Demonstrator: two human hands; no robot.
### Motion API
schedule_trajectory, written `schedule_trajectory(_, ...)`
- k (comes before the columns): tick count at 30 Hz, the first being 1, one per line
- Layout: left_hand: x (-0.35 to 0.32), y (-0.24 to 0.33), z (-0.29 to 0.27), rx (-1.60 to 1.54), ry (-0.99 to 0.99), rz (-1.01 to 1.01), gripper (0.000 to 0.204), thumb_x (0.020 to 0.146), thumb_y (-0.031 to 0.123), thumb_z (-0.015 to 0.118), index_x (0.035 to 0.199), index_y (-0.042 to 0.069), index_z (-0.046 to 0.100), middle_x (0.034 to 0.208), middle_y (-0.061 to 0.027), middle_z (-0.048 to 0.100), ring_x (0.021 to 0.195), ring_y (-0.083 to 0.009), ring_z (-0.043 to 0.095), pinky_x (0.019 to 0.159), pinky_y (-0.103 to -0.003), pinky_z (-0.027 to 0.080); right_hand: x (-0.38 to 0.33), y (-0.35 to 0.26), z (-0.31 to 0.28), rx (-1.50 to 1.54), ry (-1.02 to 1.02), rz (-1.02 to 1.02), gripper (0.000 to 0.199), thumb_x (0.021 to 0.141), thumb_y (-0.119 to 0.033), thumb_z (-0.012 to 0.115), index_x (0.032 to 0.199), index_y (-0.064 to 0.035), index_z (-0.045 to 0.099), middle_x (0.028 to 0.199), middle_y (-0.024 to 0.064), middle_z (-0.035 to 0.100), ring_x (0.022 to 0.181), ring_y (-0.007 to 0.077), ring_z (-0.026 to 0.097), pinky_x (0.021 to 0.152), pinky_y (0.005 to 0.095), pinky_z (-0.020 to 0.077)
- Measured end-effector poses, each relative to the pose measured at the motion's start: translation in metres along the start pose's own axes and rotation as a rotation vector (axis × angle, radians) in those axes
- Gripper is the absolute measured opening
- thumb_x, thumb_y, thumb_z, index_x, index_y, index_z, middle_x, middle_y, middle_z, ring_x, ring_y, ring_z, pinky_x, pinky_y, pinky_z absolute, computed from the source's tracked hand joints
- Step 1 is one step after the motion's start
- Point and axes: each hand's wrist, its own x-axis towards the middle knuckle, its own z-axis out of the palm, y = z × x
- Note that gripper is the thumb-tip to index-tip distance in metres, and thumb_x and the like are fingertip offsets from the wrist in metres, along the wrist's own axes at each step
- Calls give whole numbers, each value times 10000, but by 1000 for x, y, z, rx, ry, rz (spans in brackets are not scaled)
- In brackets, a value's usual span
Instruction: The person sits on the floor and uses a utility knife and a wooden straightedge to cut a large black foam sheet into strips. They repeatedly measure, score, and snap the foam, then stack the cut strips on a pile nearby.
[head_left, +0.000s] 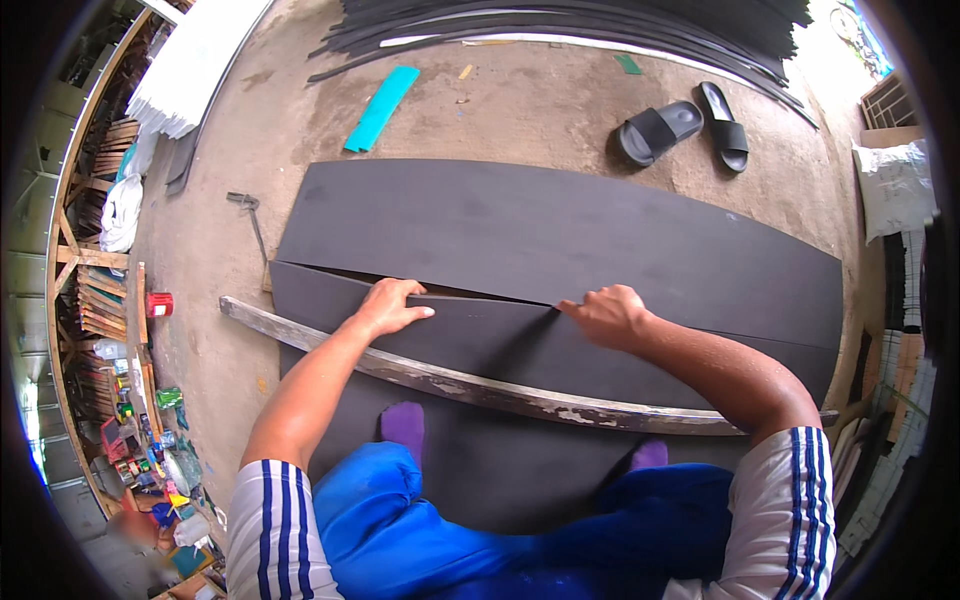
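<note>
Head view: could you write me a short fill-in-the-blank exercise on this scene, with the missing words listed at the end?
1. The gap in the dark sheeting runs past the left hand and ends near the fingertips of the ____ hand.
2. The long, worn bar passes beneath ____ of the person's forearms.
3. The visible socks are ____ in colour.
4. Beyond the sheeting, the black sandals number ____.

Missing words: right; both; purple; two.
</note>
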Motion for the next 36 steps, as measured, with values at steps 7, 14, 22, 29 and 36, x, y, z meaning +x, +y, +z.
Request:
schedule_trajectory(7, 14, 42, -17, 217, -140, -237, 774, 812, 707, 793, 1195, 35, 768, 1147, -217, 766, 1145, -383, 708, 1035, -478, 544, -99, 74, 60, 27, -45, 97, 637, 1032, -100, 528, 1646, -249, 453, 912, 92, 789, 785, 251, 792, 652, 402, 637)
schedule_trajectory(14, 55, 182, 69, 215, -187, -103, 870, 784, 827, 730, 1133, 32, 769, 1142, -224, 769, 1147, -393, 720, 1012, -494, 557, -140, 96, 83, 220, 237, 158, 557, 1012, -106, 564, 1536, -295, 558, 929, 90, 762, 773, 287, 781, 637, 432, 629)
schedule_trajectory(22, 61, 288, 149, 182, 35, -27, 714, 797, 690, 831, 1057, 31, 736, 1072, -140, 778, 1088, -327, 708, 1072, -453, 498, -123, 87, 89, 299, 339, 77, 560, 956, -113, 608, 1485, -294, 632, 994, 86, 764, 858, 303, 784, 723, 448, 635)
schedule_trajectory(29, 51, 296, 147, 177, 123, -68, 673, 770, 665, 864, 1008, 46, 752, 1032, -126, 780, 1067, -307, 700, 1069, -448, 501, -118, 91, 95, 181, 280, 48, 611, 962, -124, 603, 1541, -317, 590, 971, 87, 768, 791, 295, 788, 642, 440, 631)
schedule_trajectory(36, 57, 298, 144, 166, 88, -108, 801, 715, 718, 880, 1098, 24, 765, 1060, -194, 755, 1105, -350, 703, 1008, -475, 546, -128, 97, 103, 76, 206, 76, 565, 990, -134, 599, 1541, -260, 595, 932, 51, 781, 831, 240, 799, 638, 391, 631)
